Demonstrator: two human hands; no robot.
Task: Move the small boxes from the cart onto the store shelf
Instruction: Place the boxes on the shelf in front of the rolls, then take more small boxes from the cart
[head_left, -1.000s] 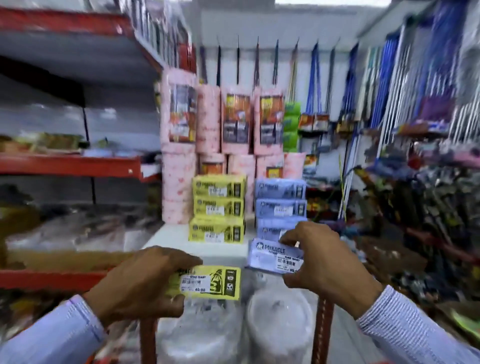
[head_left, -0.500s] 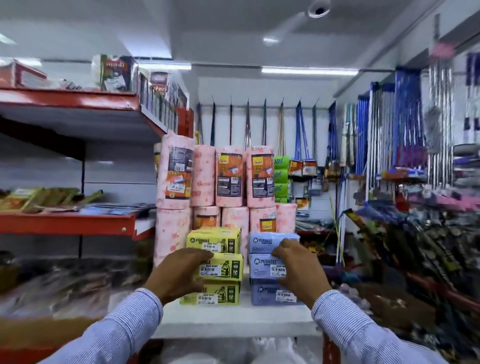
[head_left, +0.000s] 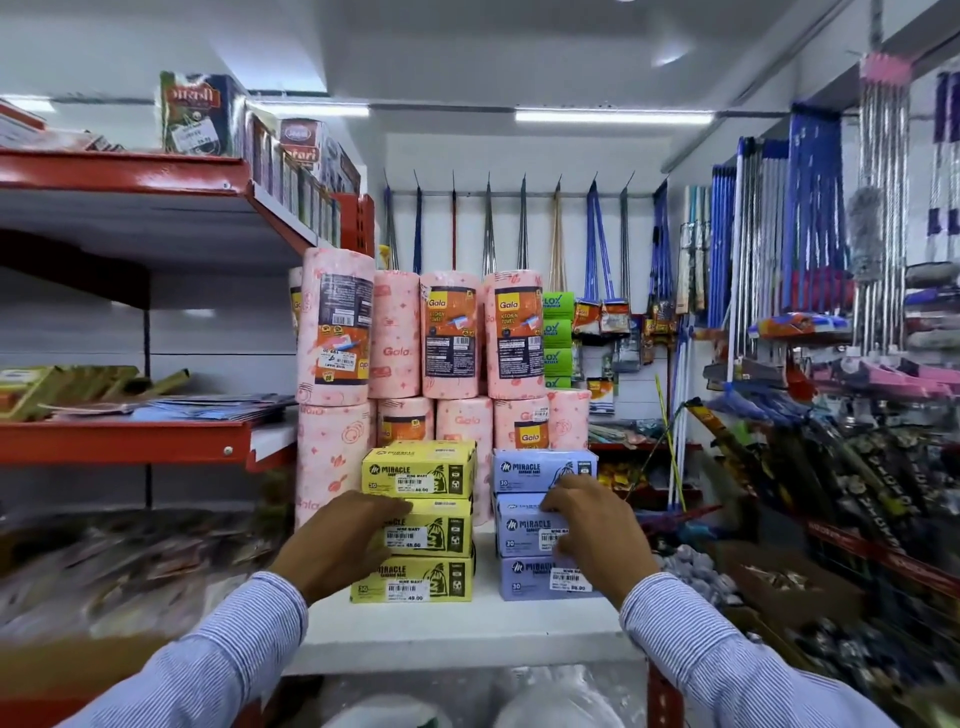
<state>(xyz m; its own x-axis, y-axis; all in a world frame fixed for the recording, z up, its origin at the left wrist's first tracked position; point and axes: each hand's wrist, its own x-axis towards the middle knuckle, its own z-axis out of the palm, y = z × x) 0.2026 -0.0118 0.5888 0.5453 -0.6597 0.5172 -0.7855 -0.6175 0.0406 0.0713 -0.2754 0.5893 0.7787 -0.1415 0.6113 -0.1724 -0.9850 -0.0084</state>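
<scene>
Two stacks of small Miracle boxes stand on the white shelf. My left hand grips the left end of a yellow box, which rests on another yellow box; a third yellow box sits higher and slightly behind. My right hand curls over the top and front of a blue box, which lies on a lower blue box, with one more blue box above and behind. The cart is out of view, apart from plastic-wrapped goods at the bottom edge.
Pink Gala kitchen towel rolls stand stacked right behind the boxes. Red shelves with packets run along the left. Brooms and mops hang on the right above crowded racks. A red upright stands below the shelf's right corner.
Both hands carried a yellow and a blue box up from near the cart and forward onto the shelf stacks. The view has tilted upward.
</scene>
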